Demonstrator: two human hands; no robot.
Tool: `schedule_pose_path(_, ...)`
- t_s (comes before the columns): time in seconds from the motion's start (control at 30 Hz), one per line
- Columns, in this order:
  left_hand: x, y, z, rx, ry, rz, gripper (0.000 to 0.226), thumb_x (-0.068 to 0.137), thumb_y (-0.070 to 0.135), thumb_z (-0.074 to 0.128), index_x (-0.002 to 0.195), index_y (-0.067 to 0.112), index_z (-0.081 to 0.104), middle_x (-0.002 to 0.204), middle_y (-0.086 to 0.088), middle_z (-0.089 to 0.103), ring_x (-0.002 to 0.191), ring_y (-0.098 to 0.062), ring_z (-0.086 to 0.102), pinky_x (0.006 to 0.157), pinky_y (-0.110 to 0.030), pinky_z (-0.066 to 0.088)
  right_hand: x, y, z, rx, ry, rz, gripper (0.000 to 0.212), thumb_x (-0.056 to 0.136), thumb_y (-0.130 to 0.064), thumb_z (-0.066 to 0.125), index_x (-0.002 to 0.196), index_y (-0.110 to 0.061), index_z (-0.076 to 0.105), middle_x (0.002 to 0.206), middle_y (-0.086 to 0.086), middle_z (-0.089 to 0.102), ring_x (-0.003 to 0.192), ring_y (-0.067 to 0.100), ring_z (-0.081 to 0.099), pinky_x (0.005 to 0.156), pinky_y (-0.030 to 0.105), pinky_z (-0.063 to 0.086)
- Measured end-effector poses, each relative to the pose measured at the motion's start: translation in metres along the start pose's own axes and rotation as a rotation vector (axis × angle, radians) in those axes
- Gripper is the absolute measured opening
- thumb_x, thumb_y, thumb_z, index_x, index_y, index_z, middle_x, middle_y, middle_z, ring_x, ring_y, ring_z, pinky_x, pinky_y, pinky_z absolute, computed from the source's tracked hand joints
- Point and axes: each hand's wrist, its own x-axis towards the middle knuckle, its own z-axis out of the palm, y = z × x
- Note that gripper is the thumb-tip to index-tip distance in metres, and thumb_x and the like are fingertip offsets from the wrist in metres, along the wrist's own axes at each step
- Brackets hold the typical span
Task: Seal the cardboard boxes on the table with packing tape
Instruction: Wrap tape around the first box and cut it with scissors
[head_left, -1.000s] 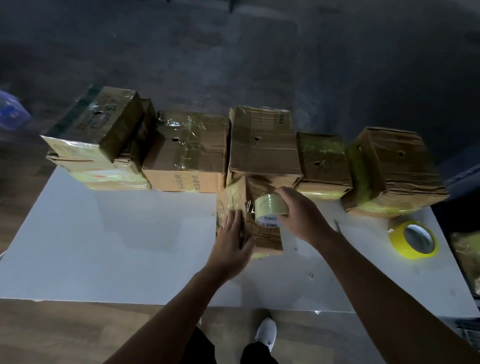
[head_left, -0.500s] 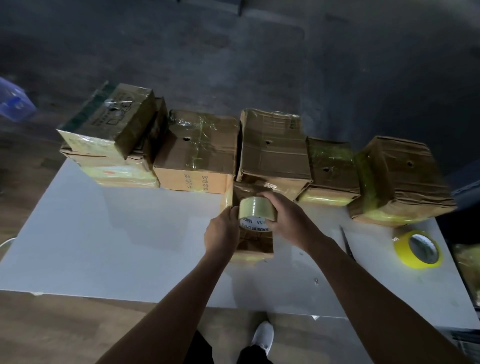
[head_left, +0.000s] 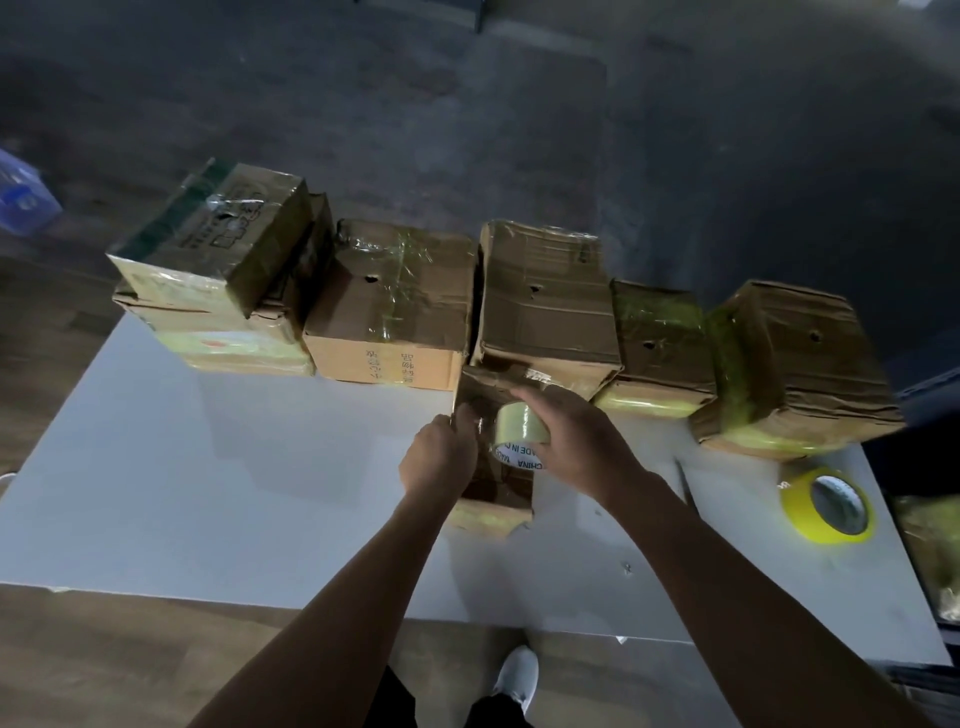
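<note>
A small cardboard box (head_left: 493, 493) stands on the white table (head_left: 208, 493), in front of a row of taped boxes. My right hand (head_left: 582, 441) grips a roll of clear packing tape (head_left: 519, 428) on top of this box. My left hand (head_left: 441, 457) is closed at the roll's left side, fingertips pinched against the tape's loose end on the box. Part of the box top is hidden under both hands.
Several taped cardboard boxes (head_left: 395, 306) line the table's far edge, two stacked at the left (head_left: 218, 244). A yellow tape roll (head_left: 828, 506) lies at the right. A thin dark tool (head_left: 685, 480) lies beside my right forearm. My shoe (head_left: 517, 680) shows below.
My left hand went from lying flat on the box to pinching at the roll. My right hand shifted the roll slightly left over the box top.
</note>
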Motion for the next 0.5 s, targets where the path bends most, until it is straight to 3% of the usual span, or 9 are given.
schedule_pose_path(0.2,0.001,-0.004,0.006,0.045,0.022,-0.002,0.055,0.094,0.060,0.038,0.114,0.012,0.056,0.100,-0.002,0.057,0.084,-0.018,0.057,0.069,-0.035,0.049,-0.014,0.009,0.013,0.384,0.036,0.178,0.062,0.080,-0.004,0.067,0.136,-0.022,0.046,0.117,0.000,0.058,0.100,0.011,0.055,0.068,0.005,0.042)
schedule_pose_path(0.37,0.000,-0.011,0.007,-0.008,0.005,0.027,0.063,0.087,0.069,0.043,0.113,0.014,0.058,0.101,-0.001,0.063,0.089,-0.019,0.061,0.076,-0.040,0.055,-0.010,0.017,0.006,0.326,0.020,0.149,0.051,0.083,-0.004,0.065,0.130,-0.015,0.050,0.114,0.006,0.060,0.099,0.014,0.056,0.064,0.008,0.041)
schedule_pose_path(0.5,0.004,-0.008,0.004,0.074,0.032,0.044,0.062,0.088,0.070,0.041,0.111,0.015,0.059,0.100,-0.001,0.065,0.089,-0.019,0.061,0.072,-0.034,0.052,-0.014,0.027,-0.012,0.122,0.036,0.081,0.047,0.076,-0.009,0.074,0.121,-0.010,0.059,0.109,0.010,0.065,0.091,0.021,0.060,0.068,0.021,0.044)
